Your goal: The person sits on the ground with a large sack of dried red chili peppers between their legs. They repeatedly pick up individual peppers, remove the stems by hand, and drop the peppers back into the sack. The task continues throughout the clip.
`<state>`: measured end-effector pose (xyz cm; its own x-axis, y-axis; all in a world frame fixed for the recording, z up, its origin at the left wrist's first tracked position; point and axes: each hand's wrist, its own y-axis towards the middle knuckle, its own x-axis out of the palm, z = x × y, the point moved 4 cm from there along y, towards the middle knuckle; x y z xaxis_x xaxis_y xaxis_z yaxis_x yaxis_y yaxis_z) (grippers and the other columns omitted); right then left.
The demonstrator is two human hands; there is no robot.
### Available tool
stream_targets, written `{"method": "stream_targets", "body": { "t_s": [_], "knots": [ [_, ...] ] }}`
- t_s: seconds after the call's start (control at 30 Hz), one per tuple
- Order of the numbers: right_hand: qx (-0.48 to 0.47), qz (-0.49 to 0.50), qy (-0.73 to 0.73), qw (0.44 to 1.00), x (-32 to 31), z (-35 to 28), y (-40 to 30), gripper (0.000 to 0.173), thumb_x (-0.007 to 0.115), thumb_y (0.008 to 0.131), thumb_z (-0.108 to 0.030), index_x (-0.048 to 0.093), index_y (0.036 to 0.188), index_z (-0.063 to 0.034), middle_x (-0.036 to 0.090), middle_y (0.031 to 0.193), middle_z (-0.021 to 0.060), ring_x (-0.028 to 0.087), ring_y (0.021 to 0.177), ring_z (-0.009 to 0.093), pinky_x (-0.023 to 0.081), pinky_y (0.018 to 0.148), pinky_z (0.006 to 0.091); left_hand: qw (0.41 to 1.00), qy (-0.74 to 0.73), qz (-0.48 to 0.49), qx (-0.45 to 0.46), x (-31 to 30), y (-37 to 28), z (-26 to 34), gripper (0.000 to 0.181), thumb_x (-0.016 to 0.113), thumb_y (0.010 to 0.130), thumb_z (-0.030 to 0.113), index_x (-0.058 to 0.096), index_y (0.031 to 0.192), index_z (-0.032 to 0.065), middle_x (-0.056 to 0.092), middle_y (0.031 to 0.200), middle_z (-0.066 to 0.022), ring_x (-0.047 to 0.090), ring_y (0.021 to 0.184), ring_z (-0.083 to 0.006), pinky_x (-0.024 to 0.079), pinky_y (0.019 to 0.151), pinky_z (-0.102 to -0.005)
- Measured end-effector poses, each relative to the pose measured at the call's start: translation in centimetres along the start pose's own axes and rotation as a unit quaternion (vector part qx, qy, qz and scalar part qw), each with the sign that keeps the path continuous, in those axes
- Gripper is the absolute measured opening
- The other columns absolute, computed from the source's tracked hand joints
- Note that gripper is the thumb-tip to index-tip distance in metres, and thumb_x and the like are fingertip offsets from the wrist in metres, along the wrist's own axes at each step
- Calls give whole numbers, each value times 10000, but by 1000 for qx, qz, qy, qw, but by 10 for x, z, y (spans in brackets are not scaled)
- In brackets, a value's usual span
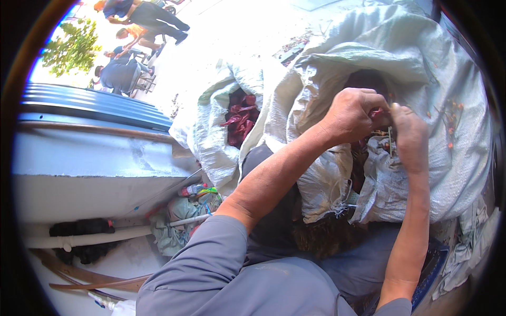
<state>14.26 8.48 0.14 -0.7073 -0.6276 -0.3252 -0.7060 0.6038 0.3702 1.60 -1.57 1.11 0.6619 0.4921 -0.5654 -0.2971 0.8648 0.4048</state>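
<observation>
My left hand (354, 116) grips a dark red dried chili pepper (378, 114), mostly covered by the fingers. Close against it, the curled fingers of my right hand (411, 136) pinch at the same pepper. A thin pale stem (390, 142) shows just below. Both hands are over the mouth of a large white woven sack (446, 91), whose shadowed inside is partly hidden by them. More dark red peppers (359, 158) show in a gap of the sack beneath my hands. Left of it, a second white woven sack (211, 130) holds wrinkled red peppers (242, 120).
Bits of stem with orange ends (451, 124) cling to the large sack's right side. Along the left run a pale ledge (95, 158), a white pipe (130, 234) and a heap of plastic bags (178, 221). Several people (118, 73) are at the far upper left.
</observation>
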Motion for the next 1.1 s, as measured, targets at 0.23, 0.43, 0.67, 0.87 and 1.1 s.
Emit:
{"method": "stream_targets", "body": {
  "t_s": [0.23,0.43,0.67,0.87,1.1],
  "knots": [
    [249,114,432,859,11,-15,-14,302,555,1034,-238,493,744,-181,325,568,-111,266,431,3,189,381,196,928,-345,-4,-143,-8,-1,20,194,801,826,91,729,982,0,701,859,-43,635,800,-90,546,737,-264],
    [214,140,569,782,-1,-30,-16,320,440,1086,-301,487,816,-135,368,623,-54,288,429,53,256,378,205,905,-403,33,-129,-23,1,33,142,787,830,98,730,928,13,705,841,-38,642,791,-105,544,732,-275],
    [-56,268,421,865,-139,-11,15,295,533,1035,-194,473,770,-80,452,676,14,366,529,91,315,464,228,912,-154,370,-91,-163,-78,24,114,720,894,72,700,994,21,700,792,-70,599,567,-106,439,486,-227],
    [11,319,-718,619,-188,10,20,505,658,937,-461,637,1288,-98,570,1387,164,569,1244,351,489,989,448,848,308,306,-305,-243,-145,-86,384,789,847,185,641,1119,-42,678,970,-194,657,887,-281,531,748,-374],
    [-313,138,-465,817,-13,-63,-8,321,698,906,-208,664,1191,-62,612,1296,144,604,1196,279,516,957,410,906,342,234,-84,-157,-80,4,194,693,868,22,721,1060,23,729,978,-138,718,836,-241,576,677,-321]
  ]
}}
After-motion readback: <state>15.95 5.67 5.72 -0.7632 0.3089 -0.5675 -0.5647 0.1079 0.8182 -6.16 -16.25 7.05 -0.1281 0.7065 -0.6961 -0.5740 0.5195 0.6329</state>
